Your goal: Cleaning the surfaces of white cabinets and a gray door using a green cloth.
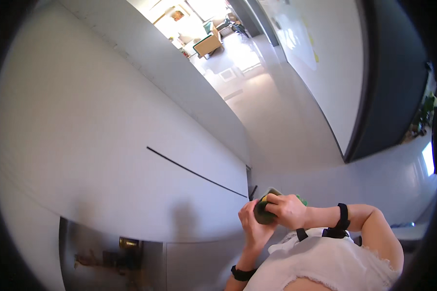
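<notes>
In front of my chest, both hands are on a dark green object [263, 215], possibly a container. Its exact kind is unclear, as my fingers cover much of it. My left hand [254, 225] cups it from the left and from below. From the right, my right hand [288, 211] grips it with bent fingers over its near face. A pale green rim [273, 190] shows beyond the knuckles, with a small yellow patch [264, 198] beside the fingers. Something brighter green [301, 199] pokes out past my right wrist.
A large white panel [105, 138] with a dark slit [195, 171] stands close at left. Beyond it, a pale floor [276, 120] runs between walls towards a bright room with an armchair [208, 44]. At right are a dark wall end [389, 91] and a plant [428, 103].
</notes>
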Demonstrator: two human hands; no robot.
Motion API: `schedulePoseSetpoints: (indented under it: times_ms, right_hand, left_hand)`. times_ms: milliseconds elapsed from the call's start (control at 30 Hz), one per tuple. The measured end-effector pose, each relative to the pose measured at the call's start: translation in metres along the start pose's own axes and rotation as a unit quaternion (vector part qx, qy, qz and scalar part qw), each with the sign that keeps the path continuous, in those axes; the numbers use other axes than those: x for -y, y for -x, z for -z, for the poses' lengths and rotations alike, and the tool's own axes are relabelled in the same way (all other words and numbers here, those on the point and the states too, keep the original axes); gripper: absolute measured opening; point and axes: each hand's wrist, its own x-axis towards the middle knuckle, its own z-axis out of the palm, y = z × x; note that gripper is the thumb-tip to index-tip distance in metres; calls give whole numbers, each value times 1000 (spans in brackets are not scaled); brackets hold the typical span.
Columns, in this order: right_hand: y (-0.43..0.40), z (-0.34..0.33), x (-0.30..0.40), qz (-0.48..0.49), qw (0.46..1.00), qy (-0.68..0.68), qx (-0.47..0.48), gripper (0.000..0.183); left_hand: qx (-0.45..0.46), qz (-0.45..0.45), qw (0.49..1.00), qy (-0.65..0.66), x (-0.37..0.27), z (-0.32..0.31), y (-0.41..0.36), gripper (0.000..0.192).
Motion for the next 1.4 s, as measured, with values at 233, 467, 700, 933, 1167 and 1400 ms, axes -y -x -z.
schedulePoseSetpoints:
  times_ms: [233, 467, 700, 933, 1167, 1400]
  right_hand:
    - [-125, 11, -122, -34, 997, -61, 25, 35]
    - [-248, -15, -273, 48, 997, -6, 66, 26]
    - [-375, 4, -389, -22, 984, -162, 74, 24]
    - [-484, 18, -519, -222, 793, -567, -30, 17]
    - [-547, -53, -675, -476, 553, -684, -18, 22]
    - [-554, -138, -682, -536, 512, -667, 78, 25]
  left_hand:
    - [-25, 32, 999, -36, 74, -61, -125, 85]
    - [-34, 67, 997, -30, 181, -145, -263, 77]
    - [14, 41, 997, -58, 255, -187, -404, 78]
    - [-5, 158, 981, -109, 304, -220, -483, 72]
    - [-66, 297, 932, -195, 326, -241, -517, 65]
    - [-43, 365, 887, -279, 298, -236, -553, 67]
